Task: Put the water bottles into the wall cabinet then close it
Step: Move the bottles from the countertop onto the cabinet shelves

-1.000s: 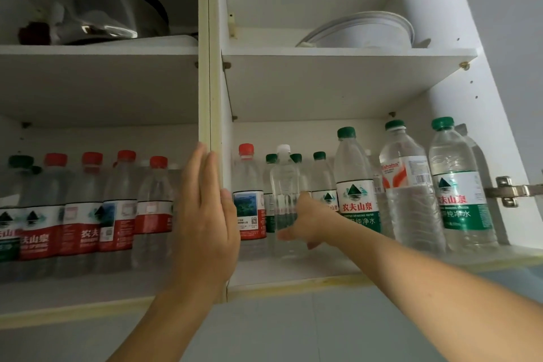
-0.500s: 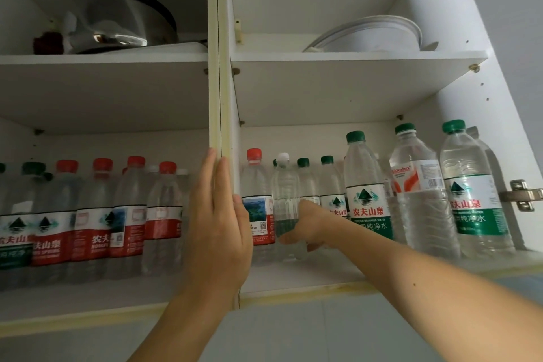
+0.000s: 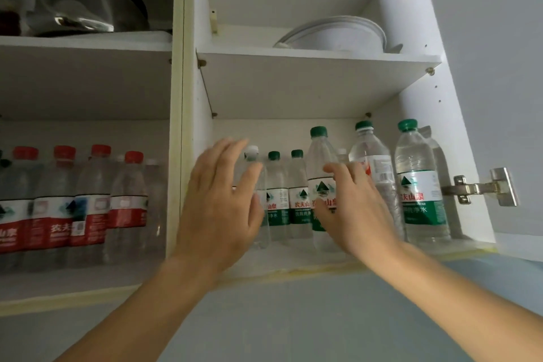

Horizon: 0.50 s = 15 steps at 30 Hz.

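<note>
Both hands are up in front of the right bay of the wall cabinet (image 3: 417,103), and neither grip has hold of anything as far as I can see. The left hand (image 3: 219,206) has its fingers spread and fairly straight, smeared by motion blur, and it covers whatever sits at the left end of that lower shelf. The right hand (image 3: 349,209) is also loose and open-fingered, in front of the tall green-cap bottle (image 3: 320,167). It might be brushing the label, hard to call with the blur.

The water bottles are all on the lower shelves. In the right bay a clear white-cap bottle (image 3: 254,173) peeks out at 1 o'clock from the left hand, then two short green-cap bottles (image 3: 286,200) further back between the hands. At 2 o'clock from the right hand stands a bottle with a red and white label (image 3: 371,161), mostly hidden lower down by the wrist, and the rightmost green-label bottle (image 3: 418,185) is in full view beside the side wall.

The left bay holds a row of red-cap bottles (image 3: 88,194), soft and blurry, the leftmost cut off by the frame edge.

Up top there's a steel pot lid (image 3: 85,0) at 10 o'clock, partly cropped, and a white bowl (image 3: 338,35) at 1 o'clock, only its far side visible over the shelf. A metal hinge (image 3: 482,186) sticks out at 3 o'clock.
</note>
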Motion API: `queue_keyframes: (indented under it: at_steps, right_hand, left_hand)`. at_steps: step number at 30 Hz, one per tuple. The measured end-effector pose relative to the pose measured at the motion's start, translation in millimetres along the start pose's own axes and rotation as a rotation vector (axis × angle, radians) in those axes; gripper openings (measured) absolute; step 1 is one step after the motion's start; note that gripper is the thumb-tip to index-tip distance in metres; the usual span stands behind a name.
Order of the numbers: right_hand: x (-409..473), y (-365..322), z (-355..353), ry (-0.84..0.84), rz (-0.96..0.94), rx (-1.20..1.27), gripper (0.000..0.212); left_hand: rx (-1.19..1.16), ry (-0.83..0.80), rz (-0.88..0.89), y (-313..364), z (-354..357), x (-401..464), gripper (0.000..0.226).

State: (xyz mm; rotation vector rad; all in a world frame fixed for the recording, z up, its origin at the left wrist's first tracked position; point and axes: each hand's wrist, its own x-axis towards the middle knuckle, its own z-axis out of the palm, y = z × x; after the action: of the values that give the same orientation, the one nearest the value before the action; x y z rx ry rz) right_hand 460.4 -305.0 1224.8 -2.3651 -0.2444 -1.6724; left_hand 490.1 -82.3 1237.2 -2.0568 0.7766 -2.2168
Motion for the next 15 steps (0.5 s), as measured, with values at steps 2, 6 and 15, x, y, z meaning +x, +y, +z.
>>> queue_keyframes:
  at_steps: [2, 6, 15]
  right_hand:
    - [-4, 7, 4, -0.127, 0.084, -0.035, 0.074]
    - [-7, 8, 20, -0.245, 0.219, 0.029, 0.096]
    - [35, 22, 28, -0.609, 0.256, 0.287, 0.118]
  left_hand:
    - [0.045, -0.197, -0.025, 9, 15, 16, 0.058]
    - [0.113, -0.492, -0.213, -1, 53, 38, 0.093]
    - [0.293, -0.696, -0.186, -36, 99, 90, 0.093]
